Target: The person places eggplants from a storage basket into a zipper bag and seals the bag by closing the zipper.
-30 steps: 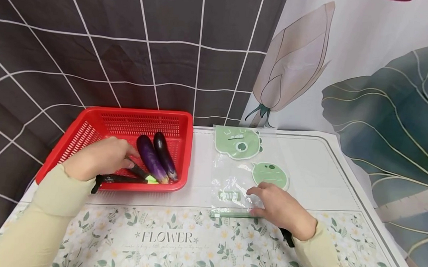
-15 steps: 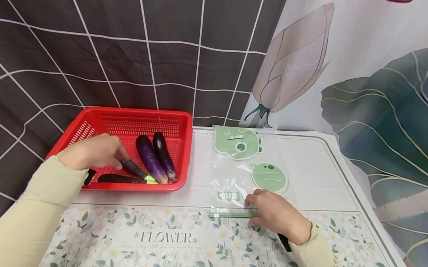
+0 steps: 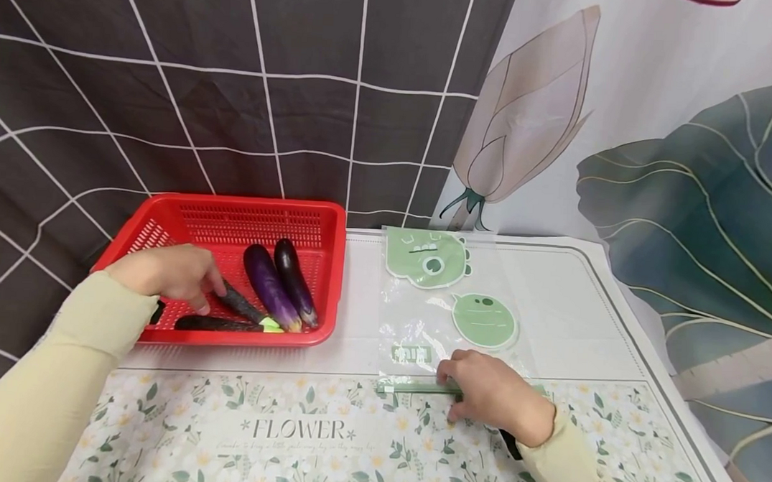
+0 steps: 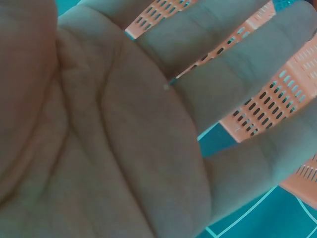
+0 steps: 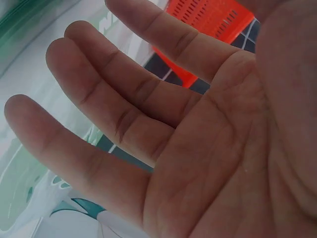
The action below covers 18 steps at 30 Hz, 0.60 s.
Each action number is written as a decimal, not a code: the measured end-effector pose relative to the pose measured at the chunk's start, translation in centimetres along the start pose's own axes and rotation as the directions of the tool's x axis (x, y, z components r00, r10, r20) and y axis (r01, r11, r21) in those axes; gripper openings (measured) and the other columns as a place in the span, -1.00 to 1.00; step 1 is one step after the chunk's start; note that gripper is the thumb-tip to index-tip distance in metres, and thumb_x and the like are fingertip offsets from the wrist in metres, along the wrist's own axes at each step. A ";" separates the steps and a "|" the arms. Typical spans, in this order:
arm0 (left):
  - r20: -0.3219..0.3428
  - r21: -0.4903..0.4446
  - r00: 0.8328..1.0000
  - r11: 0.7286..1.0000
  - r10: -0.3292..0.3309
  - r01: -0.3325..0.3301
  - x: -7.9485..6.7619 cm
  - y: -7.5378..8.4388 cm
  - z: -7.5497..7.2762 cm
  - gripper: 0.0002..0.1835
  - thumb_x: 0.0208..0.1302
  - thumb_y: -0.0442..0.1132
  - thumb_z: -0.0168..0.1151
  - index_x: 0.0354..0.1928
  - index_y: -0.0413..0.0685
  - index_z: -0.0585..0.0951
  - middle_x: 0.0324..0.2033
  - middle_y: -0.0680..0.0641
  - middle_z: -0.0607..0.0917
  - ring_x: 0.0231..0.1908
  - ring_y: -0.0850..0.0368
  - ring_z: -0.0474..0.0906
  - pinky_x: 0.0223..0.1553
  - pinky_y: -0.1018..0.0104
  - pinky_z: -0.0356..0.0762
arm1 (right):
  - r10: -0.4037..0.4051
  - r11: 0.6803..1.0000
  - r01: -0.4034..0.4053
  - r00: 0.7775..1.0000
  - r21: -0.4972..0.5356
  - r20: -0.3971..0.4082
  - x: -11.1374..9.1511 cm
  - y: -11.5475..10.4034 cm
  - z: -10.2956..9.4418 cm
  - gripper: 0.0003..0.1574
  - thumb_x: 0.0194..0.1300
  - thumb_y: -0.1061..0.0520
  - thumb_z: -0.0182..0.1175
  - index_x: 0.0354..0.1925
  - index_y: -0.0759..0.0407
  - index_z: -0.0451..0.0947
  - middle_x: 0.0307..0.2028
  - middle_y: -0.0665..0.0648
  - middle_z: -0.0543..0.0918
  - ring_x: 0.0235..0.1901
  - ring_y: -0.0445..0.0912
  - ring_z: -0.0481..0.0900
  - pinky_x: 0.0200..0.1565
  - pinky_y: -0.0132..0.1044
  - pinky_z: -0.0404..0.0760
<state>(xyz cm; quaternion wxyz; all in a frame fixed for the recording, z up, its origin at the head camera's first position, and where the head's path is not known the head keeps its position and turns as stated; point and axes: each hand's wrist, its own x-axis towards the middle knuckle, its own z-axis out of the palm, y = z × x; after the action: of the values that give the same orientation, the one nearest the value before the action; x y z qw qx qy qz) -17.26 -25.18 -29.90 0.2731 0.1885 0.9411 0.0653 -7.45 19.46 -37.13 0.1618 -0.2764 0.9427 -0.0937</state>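
My left hand hangs over the left part of a red perforated basket, fingers pointing down. Its fingertips are right at the end of a rough dark slim vegetable. A smoother dark one lies along the basket's front, near bright green tips. Two glossy purple eggplants rest side by side at the right. In the left wrist view the palm holds nothing. My right hand, fingers loosely bent, is over the green zip edge of a clear flat bag; the right wrist view shows an unoccupied palm.
The bag lies flat with green cartoon prints, its slider strip toward me. Under everything is a white table mat with a floral front band. A dark grid-patterned curtain stands close behind the basket.
My left hand has drawn back leftward from the dark vegetables, uncovering more of them. The right hand has slid slightly left and toward me, down to the bag's zip edge.
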 end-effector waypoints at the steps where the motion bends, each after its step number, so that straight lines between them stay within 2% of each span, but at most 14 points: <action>1: 0.007 -0.010 1.000 1.000 -0.009 0.009 0.0 0.0 0.0 -0.65 0.01 -0.33 0.55 -0.10 -0.22 0.76 -0.24 -0.12 0.73 -0.23 -0.02 0.58 -0.16 -0.01 0.65 | 0.003 1.000 -0.003 1.000 0.000 0.001 0.0 0.0 0.1 -0.49 -0.23 0.10 0.66 -0.27 0.05 0.63 -0.35 -0.08 0.53 -0.35 -0.14 0.53 -0.22 -0.14 0.58; 7: 0.031 -0.040 0.999 0.998 -0.043 0.044 0.1 0.1 0.3 -0.66 0.00 -0.34 0.55 -0.11 -0.22 0.76 -0.24 -0.12 0.69 -0.18 -0.10 0.55 -0.20 0.02 0.66 | -0.006 1.000 0.006 1.000 -0.008 0.003 0.1 0.0 0.4 -0.47 -0.23 0.11 0.66 -0.25 0.08 0.63 -0.38 -0.08 0.51 -0.40 -0.15 0.50 -0.26 -0.16 0.57; 13: 0.060 -0.029 0.998 0.999 -0.036 0.038 0.4 -0.2 0.6 -0.67 0.01 -0.33 0.54 -0.11 -0.21 0.76 -0.27 -0.09 0.69 -0.21 -0.06 0.55 -0.18 -0.01 0.65 | 0.001 1.000 0.000 1.000 -0.002 0.011 0.1 0.0 0.7 -0.47 -0.24 0.12 0.66 -0.25 0.07 0.63 -0.40 -0.10 0.48 -0.42 -0.18 0.44 -0.29 -0.17 0.54; 18: 0.097 -0.057 0.995 0.997 -0.039 0.045 0.7 -0.3 1.0 -0.69 0.01 -0.31 0.53 -0.14 -0.21 0.77 -0.29 -0.07 0.69 -0.23 -0.04 0.54 -0.16 -0.02 0.64 | -0.001 1.000 0.001 1.000 0.007 0.024 0.1 0.0 0.9 -0.49 -0.22 0.14 0.65 -0.26 0.06 0.62 -0.39 -0.10 0.47 -0.43 -0.18 0.39 -0.30 -0.20 0.52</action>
<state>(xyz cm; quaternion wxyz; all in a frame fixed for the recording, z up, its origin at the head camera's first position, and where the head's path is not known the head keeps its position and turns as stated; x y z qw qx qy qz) -17.38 -25.21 -31.16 0.3245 0.1635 0.9283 0.0783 -7.23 19.29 -38.03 0.1740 -0.2772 0.9402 -0.0938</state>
